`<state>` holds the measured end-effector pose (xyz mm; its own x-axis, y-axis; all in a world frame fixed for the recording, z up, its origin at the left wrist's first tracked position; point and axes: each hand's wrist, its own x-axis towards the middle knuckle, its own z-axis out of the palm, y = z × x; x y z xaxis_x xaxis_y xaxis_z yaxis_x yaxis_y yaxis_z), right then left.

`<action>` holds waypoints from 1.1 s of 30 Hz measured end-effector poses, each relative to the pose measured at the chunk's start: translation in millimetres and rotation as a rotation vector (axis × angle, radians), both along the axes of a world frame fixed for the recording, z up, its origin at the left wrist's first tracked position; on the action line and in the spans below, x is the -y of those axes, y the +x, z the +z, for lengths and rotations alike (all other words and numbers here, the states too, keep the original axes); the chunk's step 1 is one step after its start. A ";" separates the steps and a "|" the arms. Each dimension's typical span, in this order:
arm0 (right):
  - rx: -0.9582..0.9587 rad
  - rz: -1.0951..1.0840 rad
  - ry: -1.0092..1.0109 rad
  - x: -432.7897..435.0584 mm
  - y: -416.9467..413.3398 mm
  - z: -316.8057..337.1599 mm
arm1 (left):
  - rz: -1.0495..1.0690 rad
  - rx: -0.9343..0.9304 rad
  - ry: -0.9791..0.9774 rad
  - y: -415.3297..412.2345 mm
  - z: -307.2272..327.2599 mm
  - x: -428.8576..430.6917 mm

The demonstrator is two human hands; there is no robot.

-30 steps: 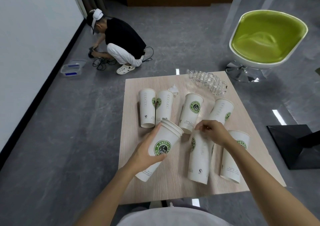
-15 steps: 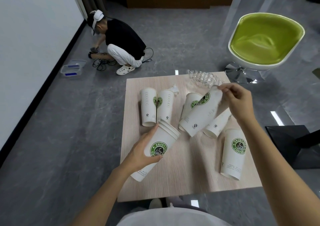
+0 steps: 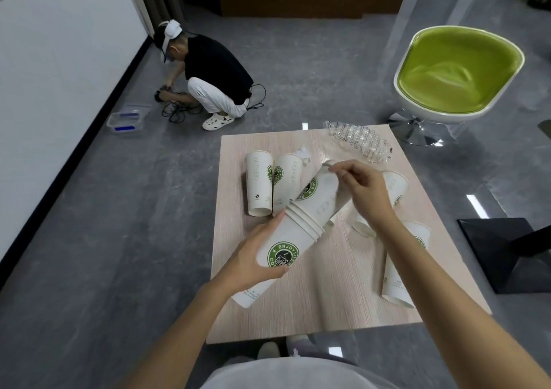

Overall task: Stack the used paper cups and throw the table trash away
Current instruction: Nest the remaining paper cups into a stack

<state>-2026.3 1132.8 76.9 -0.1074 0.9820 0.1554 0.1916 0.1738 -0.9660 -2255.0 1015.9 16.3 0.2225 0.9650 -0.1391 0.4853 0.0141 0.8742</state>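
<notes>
left hand (image 3: 253, 266) curled round the nested stack (image 3: 286, 239), tilted over the table (image 3: 328, 299), near middle. right hand (image 3: 365, 193) pinches the rim of a loose cup (image 3: 323, 193), base just inside the stack's mouth. keep axes aligned, push straight, don't crush.

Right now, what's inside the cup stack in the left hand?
Another cup sits base-first in the mouth of the stack, rim pinched by the right hand. Its base and the stack's interior are covered.
</notes>
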 end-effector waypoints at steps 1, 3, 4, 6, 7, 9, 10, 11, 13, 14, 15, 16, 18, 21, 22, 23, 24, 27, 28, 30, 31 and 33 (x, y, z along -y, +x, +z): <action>-0.004 0.028 -0.021 2.8 -4.8 -4.2 | 0.001 0.004 0.004 0.3 0.9 -0.4; -0.011 0.080 -0.048 9.0 -13.3 -11.5 | 0.004 0.012 0.008 0.4 2.2 -0.8; -0.019 0.101 -0.065 12.7 -17.1 -13.6 | 0.005 0.015 0.007 0.4 2.9 -0.8; -0.026 0.126 -0.079 19.6 -24.1 -16.1 | 0.012 0.019 0.004 0.4 3.8 -0.8; -0.025 0.134 -0.080 22.3 -26.9 -16.9 | 0.018 0.021 0.003 0.3 3.6 -0.7; -0.023 0.144 -0.080 26.1 -31.6 -19.8 | 0.030 0.021 -0.001 0.2 3.4 -0.8; -0.023 0.148 -0.085 27.9 -33.3 -21.1 | 0.033 0.020 -0.003 0.2 3.5 -0.9; -0.026 0.148 -0.095 29.7 -35.2 -22.4 | 0.034 0.022 -0.005 0.4 3.5 -1.1; -0.038 0.146 -0.114 33.7 -38.8 -25.0 | 0.038 0.026 -0.013 0.9 4.2 -1.1; -0.033 0.140 -0.112 35.5 -40.2 -25.8 | 0.040 0.025 -0.016 0.9 4.6 -1.1; -0.019 0.130 -0.106 37.2 -41.5 -26.0 | 0.041 0.023 -0.016 0.7 4.7 -1.1; -0.008 0.123 -0.104 38.6 -42.2 -26.2 | 0.040 0.019 -0.014 0.5 4.6 -1.0; -0.010 0.122 -0.114 41.5 -42.9 -24.4 | 0.036 0.007 -0.011 -0.1 3.9 -1.0; -0.028 0.124 -0.144 44.6 -43.5 -23.4 | 0.033 0.015 -0.023 0.4 3.6 -1.4; -0.037 0.118 -0.153 45.5 -43.7 -23.3 | 0.032 0.018 -0.026 0.9 3.8 -1.7; -0.045 0.108 -0.156 45.7 -43.8 -24.3 | 0.031 0.017 -0.027 1.4 3.8 -2.1; -0.048 0.098 -0.157 45.9 -43.4 -25.7 | 0.031 0.018 -0.029 2.0 3.7 -2.3; -0.046 0.096 -0.170 46.3 -42.3 -26.8 | 0.031 0.024 -0.036 3.5 2.6 -1.8; -0.039 0.103 -0.176 46.5 -41.9 -26.6 | 0.031 0.025 -0.034 4.1 2.1 -1.5; -0.031 0.108 -0.176 46.8 -40.9 -26.4 | 0.032 0.027 -0.028 5.7 0.7 -1.7; -0.033 0.106 -0.172 46.7 -40.6 -26.7 | 0.034 0.029 -0.026 6.6 0.2 -2.0; -0.042 0.102 -0.165 46.5 -39.4 -27.9 | 0.039 0.035 -0.028 8.8 -0.3 -3.1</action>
